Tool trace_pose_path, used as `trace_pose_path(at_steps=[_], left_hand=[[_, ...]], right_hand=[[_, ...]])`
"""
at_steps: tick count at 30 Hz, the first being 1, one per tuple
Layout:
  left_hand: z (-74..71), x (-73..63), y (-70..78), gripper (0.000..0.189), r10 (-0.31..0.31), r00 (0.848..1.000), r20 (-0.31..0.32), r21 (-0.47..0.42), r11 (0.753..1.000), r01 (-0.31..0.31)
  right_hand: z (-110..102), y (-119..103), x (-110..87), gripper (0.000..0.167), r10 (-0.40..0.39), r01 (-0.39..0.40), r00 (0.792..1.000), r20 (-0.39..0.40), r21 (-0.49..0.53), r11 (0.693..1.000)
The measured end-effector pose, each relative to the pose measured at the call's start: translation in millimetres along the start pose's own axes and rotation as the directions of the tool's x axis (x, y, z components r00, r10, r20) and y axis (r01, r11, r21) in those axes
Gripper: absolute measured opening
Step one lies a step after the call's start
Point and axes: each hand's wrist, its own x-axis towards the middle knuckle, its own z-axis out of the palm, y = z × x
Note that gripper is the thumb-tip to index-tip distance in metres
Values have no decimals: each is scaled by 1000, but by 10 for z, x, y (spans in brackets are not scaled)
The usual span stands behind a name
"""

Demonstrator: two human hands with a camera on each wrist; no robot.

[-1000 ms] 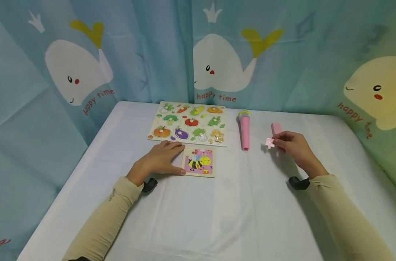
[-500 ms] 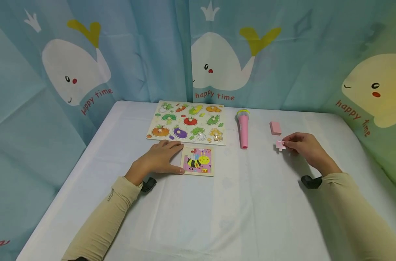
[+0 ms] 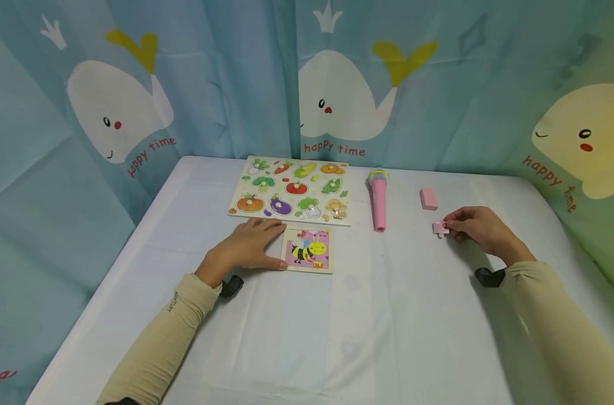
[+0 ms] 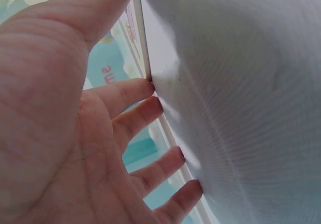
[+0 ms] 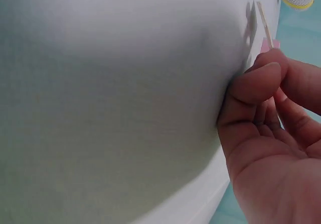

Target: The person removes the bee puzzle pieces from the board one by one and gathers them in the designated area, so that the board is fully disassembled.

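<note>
A small square bee jigsaw puzzle (image 3: 308,251) in a pale wooden frame lies flat on the white-covered table. At its left edge rests my left hand (image 3: 248,244), thumb and index finger at the frame's two left corners and the fingers spread. In the left wrist view, those fingers (image 4: 138,114) are nearly straight. Over to the right, my right hand (image 3: 481,228) pinches a pink jigsaw piece (image 3: 440,228) between thumb and index finger, low over the cloth. The right wrist view shows the piece (image 5: 265,23) edge-on as a thin strip beyond the fingertips.
Behind the bee puzzle lies a vegetable peg board (image 3: 293,191). A pink toy microphone (image 3: 379,201) stretches front to back beside it. A pink block (image 3: 428,199) sits just behind the right hand. A blue whale-print curtain (image 3: 226,84) borders the table's far side.
My right hand has moved right and slightly toward me with the jigsaw piece, lower toward the cloth, uncovering the pink block. The left hand keeps its place at the bee puzzle.
</note>
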Motion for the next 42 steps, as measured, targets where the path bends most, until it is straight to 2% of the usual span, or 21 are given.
trace_pose_path(at_steps=[10,18,28,36,39,42], left_hand=[[18,19,-10,99,-5,1000,10,-16,1000,5],[8,35,-30,100,-7,1000,4,-5,1000,7],[17,32,-36,99,-7,1000,4,-10,1000,8],[15,35,-17,99,-4,1000,3,-7,1000,4],[19,33,-10,99,-4,1000,7,-11,1000,4],[23,34,-15,99,-5,1000,5,-10,1000,6]], right_hand=[[-83,58,70,31,47,-47,999,0,-22,999],[-191,125,35,30,84,-83,996,-12,33,996],[-96,24,98,27,41,-42,999,-14,-76,996],[-81,60,80,29,3,-23,995,-97,-208,978],[-64,55,59,33,4,-33,990,-137,-210,977],[-26,4,33,36,-6,-25,983,-181,-169,985]])
